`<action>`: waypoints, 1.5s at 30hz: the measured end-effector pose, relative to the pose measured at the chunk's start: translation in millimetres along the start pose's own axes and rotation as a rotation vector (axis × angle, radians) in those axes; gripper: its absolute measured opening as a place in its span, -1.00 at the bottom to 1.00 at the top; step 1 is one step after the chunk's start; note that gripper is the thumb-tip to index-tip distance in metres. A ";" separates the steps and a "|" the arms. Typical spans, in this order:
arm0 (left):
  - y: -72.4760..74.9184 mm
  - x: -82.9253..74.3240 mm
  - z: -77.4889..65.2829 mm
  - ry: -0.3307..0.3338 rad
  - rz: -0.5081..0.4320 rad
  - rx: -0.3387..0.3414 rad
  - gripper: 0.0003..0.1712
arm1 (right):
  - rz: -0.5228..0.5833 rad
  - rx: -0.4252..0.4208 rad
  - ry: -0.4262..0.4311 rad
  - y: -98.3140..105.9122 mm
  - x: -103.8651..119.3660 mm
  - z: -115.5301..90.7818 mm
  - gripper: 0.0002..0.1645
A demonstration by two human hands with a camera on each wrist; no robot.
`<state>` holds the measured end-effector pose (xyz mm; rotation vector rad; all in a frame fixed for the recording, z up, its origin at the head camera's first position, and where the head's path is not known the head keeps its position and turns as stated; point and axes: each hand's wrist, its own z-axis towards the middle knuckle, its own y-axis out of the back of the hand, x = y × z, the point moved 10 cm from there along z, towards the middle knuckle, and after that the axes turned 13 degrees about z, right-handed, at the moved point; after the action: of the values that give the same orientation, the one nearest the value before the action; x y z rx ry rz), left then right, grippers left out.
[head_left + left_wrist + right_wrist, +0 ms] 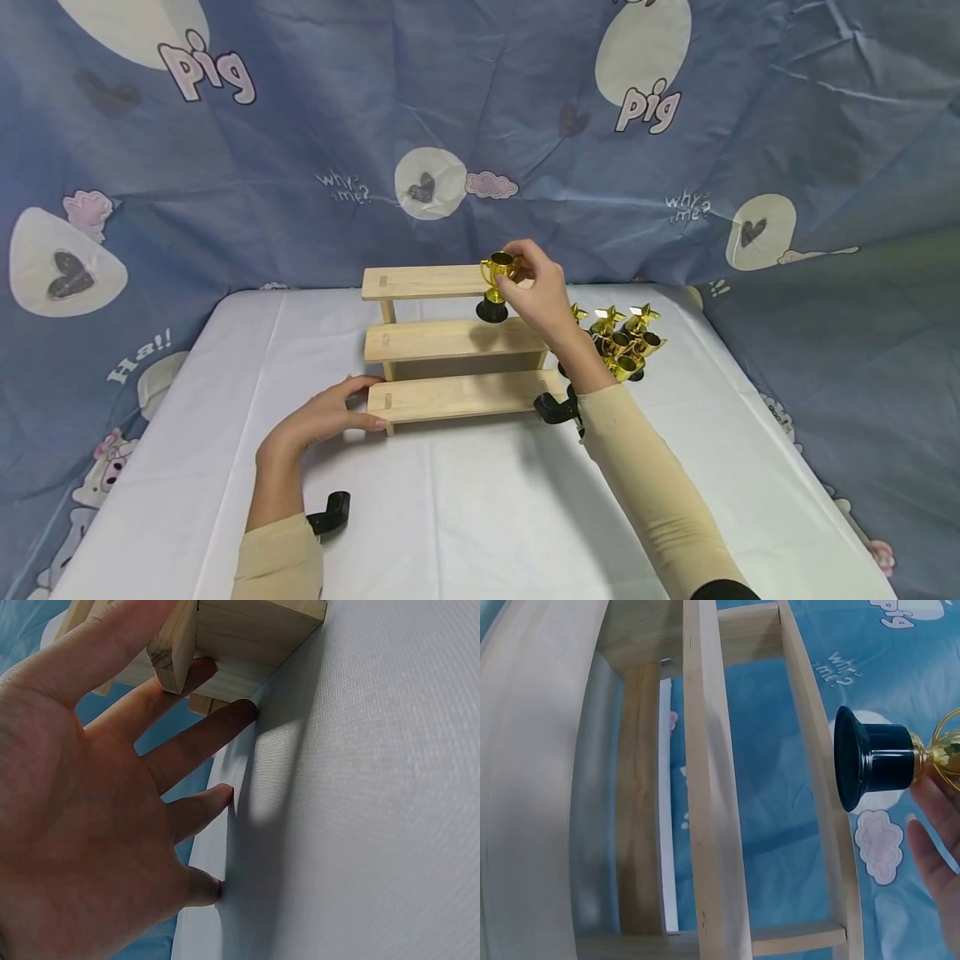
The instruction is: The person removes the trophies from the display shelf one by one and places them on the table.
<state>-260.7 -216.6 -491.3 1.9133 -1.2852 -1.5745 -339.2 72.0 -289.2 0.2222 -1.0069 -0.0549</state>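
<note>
A three-tier wooden display stand (pixel 465 396) stands on the white-covered table. My left hand (pixel 322 415) holds the left end of its lowest step, thumb at the front edge and index finger behind; the other fingers spread out in the left wrist view. With thumb and fingertips my right hand (pixel 538 287) pinches a small gold trophy cup (pixel 492 310) by its upper part. The cup is upright, its black base (pixel 889 757) free below the fingers. In the head view it overlaps the right part of the top step, above the middle step (pixel 442 340).
Several gold trophies (pixel 622 342) cluster on the table right of the stand, some star-topped, some cup-shaped, partly hidden by my right forearm. A blue printed cloth (pixel 300 125) hangs behind the table (pixel 465 517). Black wrist mounts (pixel 330 512) stick out from both sleeves.
</note>
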 end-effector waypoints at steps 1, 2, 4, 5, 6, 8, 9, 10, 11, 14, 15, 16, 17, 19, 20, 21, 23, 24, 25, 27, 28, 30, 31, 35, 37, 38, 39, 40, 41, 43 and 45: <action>-0.3 0.6 0.1 0.004 -0.002 -0.001 0.00 | 0.000 -0.002 0.002 0.2 5.1 -1.2 -0.67; -0.4 0.0 -0.1 0.000 -0.001 0.000 0.00 | 0.001 -0.004 0.003 0.3 10.1 -2.6 -0.67; -0.5 -0.1 0.0 -0.002 0.001 -0.002 0.00 | 0.001 -0.007 0.005 0.8 21.4 -5.7 -0.68; -0.4 -0.3 0.1 -0.002 -0.002 -0.004 0.00 | -0.004 -0.008 0.005 1.1 26.6 -7.4 -0.68; -0.4 -0.5 0.3 -0.006 -0.001 -0.004 0.00 | -0.006 -0.007 0.003 1.5 31.6 -9.2 -0.68; -0.4 -0.6 0.2 -0.007 0.000 -0.005 0.00 | -0.014 -0.006 0.012 3.2 36.2 -11.5 -0.68; -0.4 -0.3 0.3 -0.005 0.000 -0.005 0.00 | -0.011 -0.005 0.019 4.2 37.3 -12.5 -0.68; -0.5 -0.2 0.3 -0.005 0.000 -0.005 -0.01 | -0.012 -0.004 0.021 5.3 37.9 -13.3 -0.68; -0.7 0.2 0.3 -0.003 -0.001 -0.004 0.00 | -0.011 -0.004 0.024 6.5 37.1 -14.1 -0.68; 0.0 -0.3 -0.1 -0.004 0.002 -0.003 0.00 | -0.012 -0.013 0.031 12.2 20.6 -13.3 -0.66; 0.5 -0.6 -0.3 -0.007 0.001 -0.003 0.00 | -0.012 -0.017 0.028 14.1 14.9 -13.2 -0.65; 0.8 -1.0 -0.5 -0.009 0.002 -0.002 0.00 | -0.016 -0.022 0.025 15.9 8.0 -12.7 -0.64; 1.0 -1.2 -0.5 -0.011 0.001 -0.001 0.00 | -0.018 -0.027 0.026 17.8 1.1 -12.2 -0.64; 1.3 -1.8 -0.5 -0.014 -0.002 -0.001 -0.01 | -0.017 -0.033 0.025 20.8 -8.7 -12.0 -0.62; 1.4 -1.9 -0.2 -0.017 -0.003 -0.001 -0.01 | -0.018 -0.035 0.024 21.5 -10.3 -12.7 -0.62; 1.4 -2.3 -0.2 -0.019 -0.004 -0.001 -0.01 | -0.017 -0.036 0.023 22.0 -11.6 -13.4 -0.62; 0.9 -2.2 0.3 -0.020 -0.004 -0.001 -0.01 | -0.020 -0.036 0.020 23.1 -13.5 -14.8 -0.62; 0.8 -2.4 0.3 -0.021 -0.004 -0.001 -0.01 | -0.024 -0.035 0.019 23.5 -13.9 -15.7 -0.62; 0.6 -2.1 0.3 -0.020 -0.006 -0.001 -0.01 | -0.029 -0.034 0.021 24.0 -13.6 -16.4 -0.62; 0.3 -1.3 0.2 -0.018 -0.007 -0.001 -0.01 | -0.038 -0.031 0.030 24.9 -12.2 -18.0 -0.62; 0.2 -0.7 0.1 -0.018 -0.006 -0.001 -0.01 | -0.043 -0.031 0.036 25.5 -11.4 -18.7 -0.62; 0.1 0.6 -0.1 -0.011 -0.009 -0.001 -0.01 | -0.050 -0.033 0.044 27.3 -9.8 -20.0 -0.62; 0.0 1.0 -0.1 -0.008 -0.010 -0.001 -0.01 | -0.053 -0.036 0.049 28.7 -9.0 -20.7 -0.62; -0.6 0.8 0.6 -0.001 -0.005 0.004 0.00 | -0.057 -0.047 0.048 35.0 -9.3 -24.1 -0.61; -1.0 0.3 1.0 0.000 -0.005 0.006 0.00 | -0.052 -0.053 0.052 38.2 -9.2 -26.3 -0.60; -1.2 0.0 1.2 0.000 -0.004 0.007 0.00 | -0.050 -0.055 0.053 39.7 -9.5 -27.5 -0.59; -1.3 -0.2 1.1 0.001 -0.009 0.008 0.00 | -0.049 -0.059 0.057 41.3 -9.7 -28.4 -0.59; -1.2 -1.1 0.9 -0.003 -0.007 0.007 0.00 | -0.052 -0.063 0.061 42.7 -9.8 -29.2 -0.60; -0.9 -1.7 0.5 -0.006 -0.009 0.007 0.00 | -0.054 -0.067 0.062 44.1 -9.9 -30.1 -0.60; -0.2 -3.0 -0.5 -0.015 -0.010 0.004 -0.01 | -0.063 -0.071 0.059 46.4 -10.9 -31.7 -0.62; 0.3 -3.5 -1.1 -0.023 -0.013 0.003 -0.01 | -0.070 -0.074 0.050 48.7 -12.5 -33.5 -0.64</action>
<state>-259.7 -214.2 -488.6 1.9145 -1.2874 -1.6069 -320.5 126.7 -306.6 0.1904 -0.9458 -0.1492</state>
